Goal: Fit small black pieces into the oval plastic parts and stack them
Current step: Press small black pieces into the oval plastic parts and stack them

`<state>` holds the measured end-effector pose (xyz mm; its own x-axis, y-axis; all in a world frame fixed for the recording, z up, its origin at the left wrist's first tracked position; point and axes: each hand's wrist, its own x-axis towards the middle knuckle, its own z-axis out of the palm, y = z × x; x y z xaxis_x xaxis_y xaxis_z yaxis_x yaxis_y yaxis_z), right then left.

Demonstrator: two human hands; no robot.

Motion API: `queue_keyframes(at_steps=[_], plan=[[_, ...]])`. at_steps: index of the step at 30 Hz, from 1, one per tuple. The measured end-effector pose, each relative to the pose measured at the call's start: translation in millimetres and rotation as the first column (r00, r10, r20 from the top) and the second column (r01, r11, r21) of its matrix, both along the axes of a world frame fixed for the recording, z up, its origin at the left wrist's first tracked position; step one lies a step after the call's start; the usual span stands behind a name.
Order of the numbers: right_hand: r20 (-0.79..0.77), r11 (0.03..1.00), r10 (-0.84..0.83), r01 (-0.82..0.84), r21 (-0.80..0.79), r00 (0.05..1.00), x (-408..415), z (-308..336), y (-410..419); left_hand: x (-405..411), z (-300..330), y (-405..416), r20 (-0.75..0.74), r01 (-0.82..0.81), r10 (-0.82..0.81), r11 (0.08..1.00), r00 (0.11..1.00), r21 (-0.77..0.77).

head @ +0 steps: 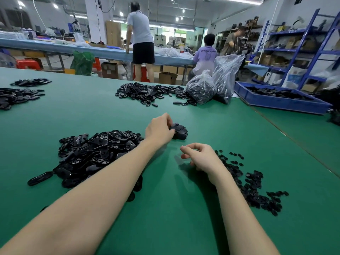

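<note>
Item one: our left hand [159,130] reaches forward over the green table [92,111], fingers curled around the near edge of a small stack of oval parts [179,131] that sits on the mat; the fingertips are hidden behind the stack.

Item two: our right hand [199,157] hovers low over the mat, nearer to us, fingers loosely curled with thumb and forefinger close together. Whether they pinch a small piece we cannot tell.

Item three: a large heap of oval plastic parts [95,153], black and glossy, lies to the left of our left forearm, some touching it.

Item four: a scatter of small black pieces [253,184] runs along the mat on the right, beside and partly under our right wrist.

Item five: a second heap of black parts [149,92] lies farther up the table, with two clear plastic bags [211,85] of more parts just beside it. Two further heaps [18,94] rest at the far left edge.

Item six: a blue tray [276,102] at the right holds more black parts; blue shelving [294,48] stands behind it.

Item seven: three people work in the background. One, seated, wears a purple shirt [207,56] with lettering across the back; we read it roughly as "CHINA", the rest too blurred. Cardboard boxes [110,69] sit under the long blue bench [55,46]; no labels on them are legible.
</note>
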<state>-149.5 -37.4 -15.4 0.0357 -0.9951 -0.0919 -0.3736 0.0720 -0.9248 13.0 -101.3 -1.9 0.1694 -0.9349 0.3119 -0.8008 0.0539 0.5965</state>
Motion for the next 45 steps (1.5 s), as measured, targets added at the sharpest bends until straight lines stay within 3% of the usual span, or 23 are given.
queue_keyframes(at_steps=[4, 10, 20, 28, 38, 45], plan=[[-0.195, 0.997, -0.066, 0.057, -0.055, 0.978, -8, -5, -7, -2, -2, -17, 0.07, -0.021, 0.017, 0.997, 0.997, 0.069], [-0.224, 0.997, -0.06, 0.05, -0.051, 0.973, -9, -8, -10, -4, -10, -15, 0.066, -0.037, 0.033, 0.998, 0.997, 0.051], [-0.225, 0.996, -0.009, -0.011, -0.084, 0.974, -4, -2, -4, 22, 7, 58, -0.175, 0.147, -0.159, 0.986, 0.972, -0.079], [-0.318, 0.985, 0.082, -0.124, -0.117, 0.944, 18, 0, 3, 52, 22, 88, -0.07, 0.331, -0.326, 0.941, 0.943, 0.07], [-0.442, 0.964, 0.161, -0.236, -0.122, 0.883, 34, -1, 10, 89, 9, 85, 0.246, 0.192, -0.27, 0.935, 0.931, 0.3], [-0.464, 0.958, 0.194, -0.269, -0.102, 0.864, 32, 0, 8, 91, -1, 81, 0.217, 0.194, -0.267, 0.932, 0.939, 0.305]])
